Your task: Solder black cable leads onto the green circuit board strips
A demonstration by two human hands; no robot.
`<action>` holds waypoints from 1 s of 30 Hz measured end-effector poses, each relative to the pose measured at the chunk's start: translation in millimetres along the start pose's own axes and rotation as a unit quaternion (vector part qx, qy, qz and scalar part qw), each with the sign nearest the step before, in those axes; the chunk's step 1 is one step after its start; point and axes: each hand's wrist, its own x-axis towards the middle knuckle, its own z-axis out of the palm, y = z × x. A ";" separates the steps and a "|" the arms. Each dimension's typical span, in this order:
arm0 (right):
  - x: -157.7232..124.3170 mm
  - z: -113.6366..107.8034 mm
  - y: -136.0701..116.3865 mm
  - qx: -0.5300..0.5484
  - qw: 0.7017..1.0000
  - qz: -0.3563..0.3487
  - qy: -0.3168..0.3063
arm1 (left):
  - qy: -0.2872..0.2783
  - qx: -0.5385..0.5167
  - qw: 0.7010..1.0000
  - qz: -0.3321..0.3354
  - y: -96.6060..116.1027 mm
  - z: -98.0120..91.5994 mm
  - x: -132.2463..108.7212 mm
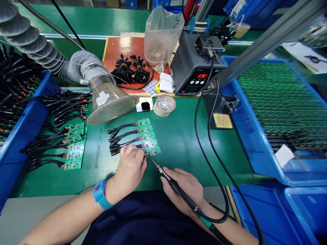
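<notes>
My right hand [185,187] is wrapped round a soldering iron [176,187], whose tip points at the lower end of a green circuit board panel [149,136]. Beside that tip, my left hand [131,165] is closed at the board's bottom left corner, pinching what looks like a cable by its wires; the fingers hide most of it. Several black cables [125,133] run leftward from the panel, joined to it by coloured wires. A blue strap [100,194] circles my left wrist.
A fume extraction hose [109,98] hangs over the bench. Further left lie wired boards [75,149]. Behind my hands stands a tin of solder bits [165,105]. The soldering station [196,68], iron stand [221,112] and blue bin of boards [255,153] are right.
</notes>
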 end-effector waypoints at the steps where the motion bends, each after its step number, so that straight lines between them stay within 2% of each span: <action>1: 0.1 -1.3 -0.4 -0.003 1.000 0.001 0.004 | 0.001 0.000 1.000 0.000 0.1 0.0 0.1; 6: 3.3 -6.3 -1.1 -0.012 1.000 0.013 0.010 | 0.003 -0.003 1.000 0.003 0.4 -0.7 0.8; 15: 10.1 -2.0 -1.9 -0.023 0.998 0.051 0.002 | -0.001 -0.004 1.000 0.005 0.3 -1.9 1.4; 30: 9.1 0.5 -1.9 -0.002 0.999 0.046 -0.010 | -0.024 0.009 1.000 -0.002 -0.6 -2.7 3.3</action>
